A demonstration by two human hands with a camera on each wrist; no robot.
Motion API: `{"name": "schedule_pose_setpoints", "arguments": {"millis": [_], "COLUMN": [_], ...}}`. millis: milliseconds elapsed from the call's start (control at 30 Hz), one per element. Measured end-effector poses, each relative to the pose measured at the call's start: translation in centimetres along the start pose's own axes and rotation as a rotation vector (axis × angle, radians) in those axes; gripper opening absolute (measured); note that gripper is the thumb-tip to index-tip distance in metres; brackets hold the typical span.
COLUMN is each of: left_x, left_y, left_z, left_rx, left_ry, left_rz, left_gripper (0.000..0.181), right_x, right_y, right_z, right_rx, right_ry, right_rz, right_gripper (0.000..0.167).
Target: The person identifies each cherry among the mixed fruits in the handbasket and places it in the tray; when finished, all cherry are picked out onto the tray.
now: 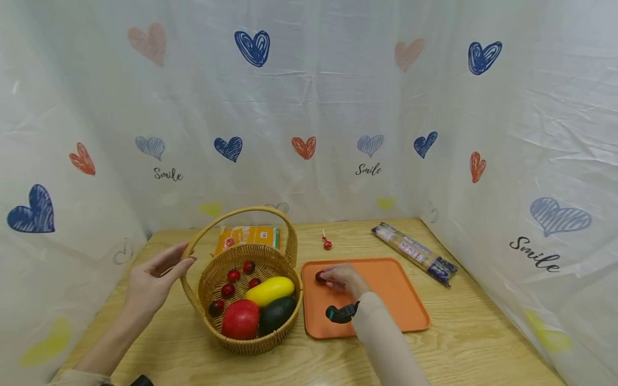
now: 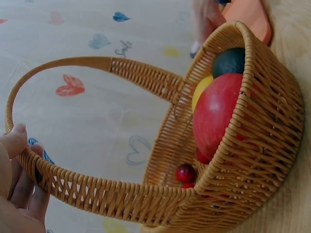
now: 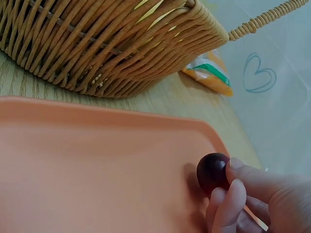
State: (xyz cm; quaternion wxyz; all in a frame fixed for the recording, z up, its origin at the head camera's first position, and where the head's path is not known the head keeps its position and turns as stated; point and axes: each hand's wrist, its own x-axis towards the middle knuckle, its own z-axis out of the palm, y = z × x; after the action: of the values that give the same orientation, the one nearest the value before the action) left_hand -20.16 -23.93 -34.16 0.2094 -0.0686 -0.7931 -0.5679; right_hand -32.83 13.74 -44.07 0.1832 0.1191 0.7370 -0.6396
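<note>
My left hand (image 1: 153, 279) grips the handle of a wicker basket (image 1: 251, 347) on its left side, thumb and fingers about the woven strip in the left wrist view. Inside the basket lie a yellow oval fruit (image 1: 270, 291), a dark green oval fruit (image 1: 277, 315), a larger red round fruit (image 1: 241, 319) and several dark red cherries (image 1: 228, 290). Over the far left part of an orange tray (image 1: 381, 295), my right hand (image 1: 344, 279) pinches a dark red cherry (image 3: 213, 173) between thumb and fingertips.
Behind the basket lies an orange and yellow packet (image 1: 256, 236). A red lollipop (image 1: 327, 244) rests beyond the tray, and a long clear-and-blue package (image 1: 415, 252) lies at the back right. Printed curtains (image 1: 314, 107) enclose the wooden table (image 1: 463, 343).
</note>
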Motion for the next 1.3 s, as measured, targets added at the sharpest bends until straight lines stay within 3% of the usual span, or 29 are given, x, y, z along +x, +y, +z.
{"name": "schedule_pose_setpoints", "arguments": {"millis": [400,700,933,1300], "left_x": [-0.2,-0.2,0.1,0.0], "left_y": [0.0,0.1,0.2,0.1], "left_z": [0.0,0.2,0.3,0.1], "left_rx": [-0.021,0.012,-0.021,0.020], "left_ry": [0.000,0.021,0.001,-0.003], "left_rz": [-0.016,-0.009,0.003,-0.008], "left_gripper": [0.042,0.043,0.041,0.042], "right_x": [0.5,-0.1,-0.7,-1.4], "right_y": [-0.7,-2.4,-2.7,-4.3], "right_z": [-0.8,-2.1,-3.3,-1.7], "right_rx": [0.084,0.154,0.143,0.099], "right_ry": [0.025,-0.055,-0.111,-0.434], "right_rz": [-0.021,-0.202,-0.285,-0.365], "right_gripper": [0.038,0.043,0.042,0.048]}}
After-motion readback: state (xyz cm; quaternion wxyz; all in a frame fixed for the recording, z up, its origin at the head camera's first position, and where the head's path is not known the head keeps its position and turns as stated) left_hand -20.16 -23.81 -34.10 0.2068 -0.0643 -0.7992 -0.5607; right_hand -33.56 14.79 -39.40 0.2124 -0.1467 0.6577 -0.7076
